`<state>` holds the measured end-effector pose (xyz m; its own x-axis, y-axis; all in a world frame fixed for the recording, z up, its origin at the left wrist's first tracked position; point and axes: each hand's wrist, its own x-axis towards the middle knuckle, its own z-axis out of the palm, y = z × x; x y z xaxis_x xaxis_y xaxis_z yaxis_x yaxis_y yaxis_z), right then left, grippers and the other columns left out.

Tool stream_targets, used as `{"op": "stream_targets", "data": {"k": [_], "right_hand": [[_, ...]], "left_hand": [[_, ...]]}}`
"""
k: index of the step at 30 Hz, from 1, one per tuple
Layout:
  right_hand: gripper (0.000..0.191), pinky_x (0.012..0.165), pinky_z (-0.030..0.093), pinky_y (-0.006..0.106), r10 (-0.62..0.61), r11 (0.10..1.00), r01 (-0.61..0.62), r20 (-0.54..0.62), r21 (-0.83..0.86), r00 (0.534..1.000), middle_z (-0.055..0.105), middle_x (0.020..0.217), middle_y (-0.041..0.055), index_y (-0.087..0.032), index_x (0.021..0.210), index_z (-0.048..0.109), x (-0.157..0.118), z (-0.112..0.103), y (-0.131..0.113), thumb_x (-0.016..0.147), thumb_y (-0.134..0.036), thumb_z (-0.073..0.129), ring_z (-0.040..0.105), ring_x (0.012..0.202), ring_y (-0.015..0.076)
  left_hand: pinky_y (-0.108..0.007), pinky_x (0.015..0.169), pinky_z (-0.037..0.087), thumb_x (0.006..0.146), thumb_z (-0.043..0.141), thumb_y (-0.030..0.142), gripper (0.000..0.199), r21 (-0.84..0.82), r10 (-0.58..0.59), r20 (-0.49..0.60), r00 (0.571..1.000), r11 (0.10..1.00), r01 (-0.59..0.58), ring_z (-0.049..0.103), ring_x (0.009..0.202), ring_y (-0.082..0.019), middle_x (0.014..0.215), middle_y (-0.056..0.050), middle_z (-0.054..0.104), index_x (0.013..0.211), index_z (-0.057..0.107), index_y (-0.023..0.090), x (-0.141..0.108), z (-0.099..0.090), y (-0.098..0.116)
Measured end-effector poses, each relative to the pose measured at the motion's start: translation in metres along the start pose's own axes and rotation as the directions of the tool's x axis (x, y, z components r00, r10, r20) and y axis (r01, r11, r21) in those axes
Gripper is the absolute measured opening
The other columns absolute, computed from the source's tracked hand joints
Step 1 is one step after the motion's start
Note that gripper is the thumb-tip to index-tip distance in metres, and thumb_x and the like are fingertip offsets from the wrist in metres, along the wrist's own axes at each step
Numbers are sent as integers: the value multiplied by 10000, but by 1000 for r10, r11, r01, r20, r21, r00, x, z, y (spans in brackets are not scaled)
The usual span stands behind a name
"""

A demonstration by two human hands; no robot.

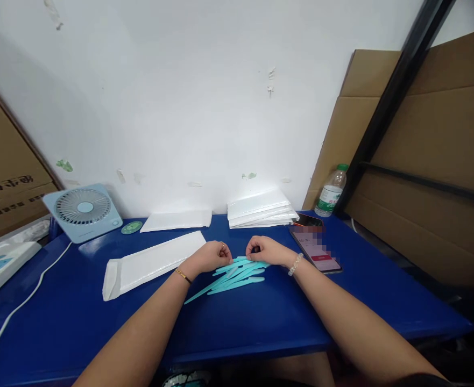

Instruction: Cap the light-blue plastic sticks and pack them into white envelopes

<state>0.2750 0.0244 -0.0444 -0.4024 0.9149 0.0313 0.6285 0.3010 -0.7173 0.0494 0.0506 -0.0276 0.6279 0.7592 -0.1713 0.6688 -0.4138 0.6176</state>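
Observation:
A loose pile of thin turquoise tools (pixel 237 280), flat and tapered like plastic modelling tools, lies on the blue table (pixel 253 328) in front of me. My left hand (pixel 212 255) is closed in a pinch at the upper left of the pile, its fingertips on one of the tools. From the other side, my right hand (pixel 269 250) pinches at the upper right end, thumb and finger together. Whether both hands hold the same tool cannot be made out. Beside my left hand lies a white padded envelope (pixel 151 266) with its flap end to the left.
Behind my hands are a stack of white padded envelopes (pixel 261 209) and another envelope (pixel 176 220). A phone (pixel 315 248) and a bottle (pixel 332 191) stand right. A blue fan (pixel 84 209), green disc (pixel 132 228), white cable (pixel 33 303) and power strip (pixel 5 269) are left.

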Motion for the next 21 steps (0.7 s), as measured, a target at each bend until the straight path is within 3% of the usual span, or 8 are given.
{"op": "stream_targets", "data": {"k": [6,12,16,21], "right_hand": [[110,627,424,229,-77,995,70,-104,-72,992,590,863,33,-178,742,679,5,7,0,750,-255,601,544,723,129],[121,641,415,250,25,994,-54,-276,-99,961,622,818,33,-167,726,681,9,-10,20,752,-269,621,546,706,142],[134,642,417,258,81,989,-108,-232,-103,969,631,824,31,-169,759,694,5,-24,31,716,-293,670,542,695,146],[161,715,426,268,-97,989,82,-123,-125,988,570,909,35,-207,869,693,-5,-28,22,762,-316,645,537,796,157]], "left_hand": [[-231,532,368,754,504,298,180,91,58,-129,990,995,-46,542,607,-135,693,-9,637,792,640,188,1,5,-8],[-241,579,373,800,491,275,157,189,39,-304,952,982,20,583,708,-151,780,-20,660,791,630,204,10,-1,-17],[-254,637,402,794,530,329,164,251,89,-315,945,968,-7,588,790,-173,836,-27,655,836,640,215,18,0,-21],[-283,703,421,780,544,402,274,262,126,-341,932,965,-34,581,867,-202,920,-47,643,960,629,214,11,2,-13]]}}
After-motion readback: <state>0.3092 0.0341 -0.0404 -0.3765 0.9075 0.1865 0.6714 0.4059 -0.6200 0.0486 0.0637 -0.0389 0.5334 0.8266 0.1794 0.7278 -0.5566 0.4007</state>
